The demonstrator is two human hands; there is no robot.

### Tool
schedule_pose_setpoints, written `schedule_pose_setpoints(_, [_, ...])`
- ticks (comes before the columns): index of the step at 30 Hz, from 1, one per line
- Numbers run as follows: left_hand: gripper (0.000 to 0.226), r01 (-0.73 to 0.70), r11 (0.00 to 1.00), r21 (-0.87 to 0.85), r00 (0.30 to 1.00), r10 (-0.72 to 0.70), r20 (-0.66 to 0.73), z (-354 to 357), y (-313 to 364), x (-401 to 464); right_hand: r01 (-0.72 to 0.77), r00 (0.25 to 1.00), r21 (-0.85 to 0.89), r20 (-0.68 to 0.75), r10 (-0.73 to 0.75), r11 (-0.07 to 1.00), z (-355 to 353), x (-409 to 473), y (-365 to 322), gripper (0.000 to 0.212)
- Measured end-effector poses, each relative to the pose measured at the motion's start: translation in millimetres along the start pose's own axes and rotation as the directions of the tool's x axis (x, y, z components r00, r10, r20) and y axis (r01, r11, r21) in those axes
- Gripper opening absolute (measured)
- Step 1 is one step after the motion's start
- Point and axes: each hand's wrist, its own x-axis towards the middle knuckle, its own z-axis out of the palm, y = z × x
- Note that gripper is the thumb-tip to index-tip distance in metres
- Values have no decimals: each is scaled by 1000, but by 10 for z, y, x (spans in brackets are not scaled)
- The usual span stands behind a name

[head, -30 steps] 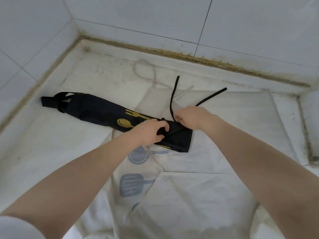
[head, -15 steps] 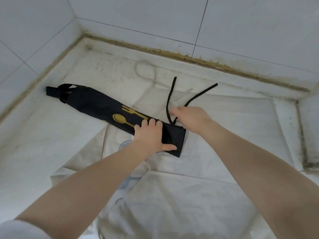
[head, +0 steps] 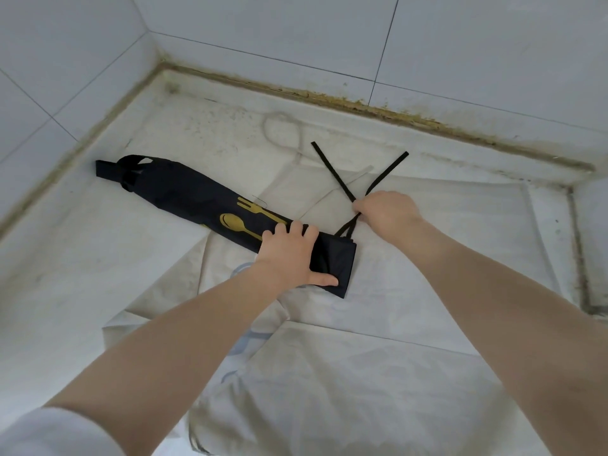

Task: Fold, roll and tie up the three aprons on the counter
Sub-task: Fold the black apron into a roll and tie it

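I see left hand spread flat, pressing folded black apron; right hand pinching its 2 black ties, crossed.

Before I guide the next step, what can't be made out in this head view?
- Third apron: only the black apron and one white apron are identifiable.
- White apron's near edge: cut off by the frame bottom.
- Blue print on it: mostly hidden by folds and the left hand.
- Right hand fingertips on the black ties: hidden by the hand's back.
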Motion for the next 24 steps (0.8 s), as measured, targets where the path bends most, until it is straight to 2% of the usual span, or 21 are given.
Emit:
schedule_pose_setpoints(3, [95, -12, 1000, 24, 1000, 12, -6, -10, 1, 13, -93, 988, 244, -99, 120, 965, -47, 47, -96, 24])
schedule_pose_setpoints(8, [93, -25, 999, 39, 999, 26, -29, 4, -8, 27, -194, 955, 438, -121, 271, 878, -60, 197, -215, 27])
schedule_pose_setpoints(10, [93, -35, 999, 37, 999, 36, -33, 21, -14, 41, -264, 912, 594, -102, 397, 760, -71, 216, -198, 30])
schedule_pose_setpoints(12, [92, -46, 998, 30, 998, 47, -29, 29, -31, 57, -311, 870, 758, -16, 493, 573, -89, 215, -189, 36])
schedule_pose_setpoints(14, [92, -56, 998, 16, 998, 56, -20, 25, -41, 69, -301, 871, 861, 73, 486, 409, -131, 145, -229, 52])
schedule_pose_setpoints(15, [92, -69, 998, 7, 998, 69, -9, 18, -48, 73, -287, 877, 862, 60, 477, 419, -144, 76, -273, 60])
schedule_pose_setpoints(16, [92, -88, 996, -1, 996, 88, 0, 11, -66, 76, -269, 884, 830, 11, 468, 489, -138, 12, -313, 62])
schedule_pose_setpoints(18, [87, -150, 988, -31, 988, 150, 19, -11, -135, 94, -259, 907, 729, -43, 420, 633, -105, -93, -387, 47])
schedule_pose_setpoints(20, [79, -240, 966, -95, 967, 246, 57, -46, -248, 122, -262, 956, 645, 73, 284, 718, -89, -171, -453, 18])
schedule_pose_setpoints(21, [76, -292, 949, -121, 951, 302, 67, -67, -313, 135, -252, 967, 623, 141, 211, 740, -74, -199, -488, 13])
schedule_pose_setpoints(23, [69, -375, 917, -137, 918, 388, 85, -98, -410, 138, -228, 973, 633, 177, 148, 740, -28, -237, -549, 20])
schedule_pose_setpoints(24, [66, -407, 904, -129, 904, 419, 89, -105, -440, 140, -233, 972, 651, 156, 173, 722, 3, -245, -565, 31])
